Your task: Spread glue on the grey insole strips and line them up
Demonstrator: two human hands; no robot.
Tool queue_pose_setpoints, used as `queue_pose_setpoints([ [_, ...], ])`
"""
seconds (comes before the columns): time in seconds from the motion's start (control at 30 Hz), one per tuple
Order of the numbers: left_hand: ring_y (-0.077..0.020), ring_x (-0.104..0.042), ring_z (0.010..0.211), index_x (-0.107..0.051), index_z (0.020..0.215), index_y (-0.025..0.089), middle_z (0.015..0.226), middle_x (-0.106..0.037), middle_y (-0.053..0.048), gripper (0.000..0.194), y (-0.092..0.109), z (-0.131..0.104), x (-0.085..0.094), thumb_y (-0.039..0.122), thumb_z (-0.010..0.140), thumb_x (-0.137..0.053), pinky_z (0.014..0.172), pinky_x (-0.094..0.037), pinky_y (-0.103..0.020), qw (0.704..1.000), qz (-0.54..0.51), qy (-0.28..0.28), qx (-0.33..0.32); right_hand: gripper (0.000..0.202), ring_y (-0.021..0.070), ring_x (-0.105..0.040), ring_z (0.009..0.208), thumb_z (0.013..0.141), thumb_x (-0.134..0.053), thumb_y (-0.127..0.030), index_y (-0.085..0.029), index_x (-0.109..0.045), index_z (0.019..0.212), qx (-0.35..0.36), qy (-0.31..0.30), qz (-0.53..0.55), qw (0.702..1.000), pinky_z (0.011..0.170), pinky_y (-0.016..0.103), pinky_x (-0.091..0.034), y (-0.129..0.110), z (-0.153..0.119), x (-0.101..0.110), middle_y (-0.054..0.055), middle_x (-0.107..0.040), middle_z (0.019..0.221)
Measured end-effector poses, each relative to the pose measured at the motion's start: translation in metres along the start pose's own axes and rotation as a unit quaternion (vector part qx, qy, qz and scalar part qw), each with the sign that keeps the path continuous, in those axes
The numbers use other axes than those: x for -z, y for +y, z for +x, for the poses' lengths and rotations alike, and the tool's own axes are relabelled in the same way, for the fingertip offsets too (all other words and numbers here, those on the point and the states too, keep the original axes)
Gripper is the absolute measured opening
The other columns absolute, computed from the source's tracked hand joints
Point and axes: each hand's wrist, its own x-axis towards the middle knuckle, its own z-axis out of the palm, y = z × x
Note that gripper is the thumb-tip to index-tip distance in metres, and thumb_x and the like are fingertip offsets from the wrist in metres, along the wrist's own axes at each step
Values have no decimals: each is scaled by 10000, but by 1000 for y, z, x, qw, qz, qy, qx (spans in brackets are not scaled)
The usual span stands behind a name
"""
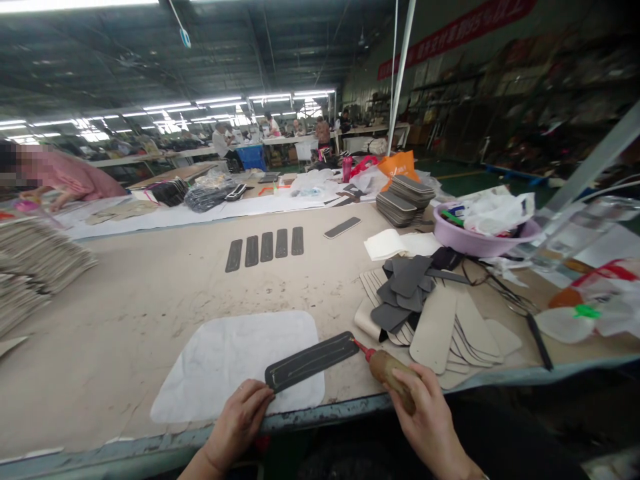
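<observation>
My left hand (245,410) pinches the near left corner of a dark grey rounded strip (310,361). Thin glue lines run along the strip's upper face, and it lies partly on a white paper sheet (215,353). In my right hand (425,410) is a brownish glue bottle (393,380) with a red nozzle, its tip at the strip's right end. Farther back, several similar dark strips (267,247) lie in a row, with one more strip (343,227) set apart to their right.
Right of the strip are piled loose grey pieces (407,287) and fanned beige pieces (435,327). Behind stand stacked dark pieces (403,200) and a purple basin (480,240) of bags. Scissors (510,293) lie farther right. Beige stacks (35,260) occupy the left; a person in pink (75,173) leans beyond.
</observation>
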Motion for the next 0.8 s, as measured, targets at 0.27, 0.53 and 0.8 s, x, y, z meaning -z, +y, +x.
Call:
queue_pose_setpoints([
  [0.27,-137,-581,869,-603,1021,204,930,-588,-57,170,0,-1,0,136,890,-519,786,-518,-239,1000,0,0,4,233,212,-539,987,866,-566,-260,-195,-547,1090,23,-12,11,1000,755,323,-565,-14,-14,8,120,-469,1089],
  [0.53,-156,-590,866,-602,1008,212,926,-595,-69,164,3,1,2,148,897,-500,780,-524,-266,1000,-6,-2,21,263,213,-567,971,816,-635,-299,-198,-564,1048,-62,44,87,993,783,343,-550,-22,-11,-2,104,-521,1051],
  [0.8,-137,-601,684,-542,804,199,740,-600,-36,186,-2,6,9,276,925,-424,634,-510,-246,974,-123,68,176,373,230,-666,754,689,-697,-467,-242,-580,963,-344,107,344,867,544,294,-578,24,-6,-19,71,-649,902],
])
